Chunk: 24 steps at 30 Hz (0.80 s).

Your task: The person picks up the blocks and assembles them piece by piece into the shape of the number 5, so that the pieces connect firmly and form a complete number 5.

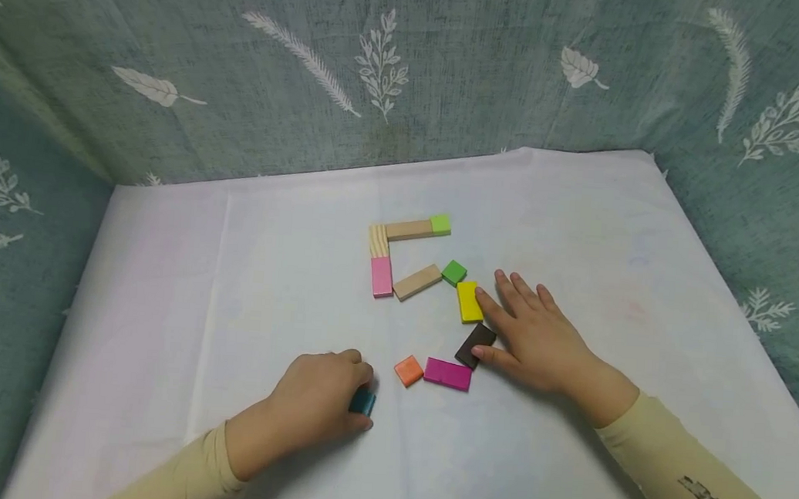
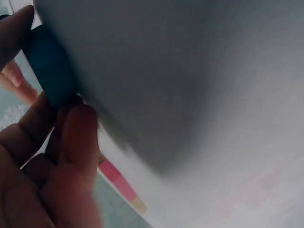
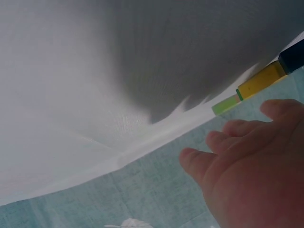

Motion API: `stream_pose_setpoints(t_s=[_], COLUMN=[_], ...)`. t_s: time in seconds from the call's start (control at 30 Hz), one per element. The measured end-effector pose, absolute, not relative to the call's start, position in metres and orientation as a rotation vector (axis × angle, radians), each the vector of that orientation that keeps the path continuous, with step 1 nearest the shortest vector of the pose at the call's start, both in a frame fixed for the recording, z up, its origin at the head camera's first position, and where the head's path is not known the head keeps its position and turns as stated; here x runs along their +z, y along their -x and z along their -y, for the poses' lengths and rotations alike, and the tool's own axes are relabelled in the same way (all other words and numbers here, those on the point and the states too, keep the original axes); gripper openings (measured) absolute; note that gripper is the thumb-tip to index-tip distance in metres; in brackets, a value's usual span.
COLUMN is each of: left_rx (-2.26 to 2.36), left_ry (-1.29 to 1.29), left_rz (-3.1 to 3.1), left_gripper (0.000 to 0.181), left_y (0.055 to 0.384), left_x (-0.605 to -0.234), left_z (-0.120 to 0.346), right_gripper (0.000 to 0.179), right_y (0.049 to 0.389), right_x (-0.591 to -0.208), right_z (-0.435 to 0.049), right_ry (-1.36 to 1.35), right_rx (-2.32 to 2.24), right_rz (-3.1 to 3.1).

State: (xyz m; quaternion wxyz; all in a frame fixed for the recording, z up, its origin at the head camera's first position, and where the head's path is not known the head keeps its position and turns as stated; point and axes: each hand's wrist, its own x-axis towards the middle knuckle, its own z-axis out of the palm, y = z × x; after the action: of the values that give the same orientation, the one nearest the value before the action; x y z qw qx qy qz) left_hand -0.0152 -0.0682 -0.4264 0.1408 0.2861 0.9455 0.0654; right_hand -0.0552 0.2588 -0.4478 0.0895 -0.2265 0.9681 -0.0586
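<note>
My left hand (image 1: 323,395) pinches a teal block (image 1: 362,401) between thumb and fingers, low over the white cloth; the same teal block (image 2: 51,66) shows in the left wrist view. With fingers spread, my right hand (image 1: 539,340) lies at the right of the line of blocks. Its index fingertip is at the yellow block (image 1: 468,304) and its thumb at the dark brown block (image 1: 472,347). A magenta block (image 1: 448,374) touches the brown one's lower end, and an orange square block (image 1: 409,371) sits at its left, right of the teal block.
Beyond the hands, a green block (image 1: 454,273), a plain wooden block (image 1: 418,282), a pink block (image 1: 381,277), a striped wooden block (image 1: 378,240), another wooden block (image 1: 409,230) and a lime block (image 1: 441,224) continue the chain. Grey-green leaf-patterned fabric (image 1: 454,68) surrounds the table.
</note>
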Motion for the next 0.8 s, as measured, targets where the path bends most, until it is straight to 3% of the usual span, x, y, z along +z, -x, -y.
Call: stream_pose_setpoints(t_s=[0.1,0.4,0.57,0.8], left_rx=[0.181,0.209,0.216,0.196], left_ry=[-0.809,-0.785,-0.757,-0.740], left_rz=[-2.780,-2.828,-2.765,-2.780], left_gripper=[0.039,0.040,0.042,0.024], left_y=[0.026,0.058,0.060,0.056], left_x=[-0.426,-0.431,-0.423,-0.420], left_z=[0.066,0.055,0.060,0.057], right_gripper=[0.088,0.088,0.088,0.087], right_y=[0.055,0.054,0.054,0.054], right_x=[-0.449,-0.451,-0.451,-0.448], right_z=[-0.258,-0.252,-0.247,-0.246], right_ry=[0.666,0.661,0.672,0.686], right_rx=[-0.176,-0.172,-0.175,-0.161], right_rz=[-2.874,-2.867,-2.866,-2.864])
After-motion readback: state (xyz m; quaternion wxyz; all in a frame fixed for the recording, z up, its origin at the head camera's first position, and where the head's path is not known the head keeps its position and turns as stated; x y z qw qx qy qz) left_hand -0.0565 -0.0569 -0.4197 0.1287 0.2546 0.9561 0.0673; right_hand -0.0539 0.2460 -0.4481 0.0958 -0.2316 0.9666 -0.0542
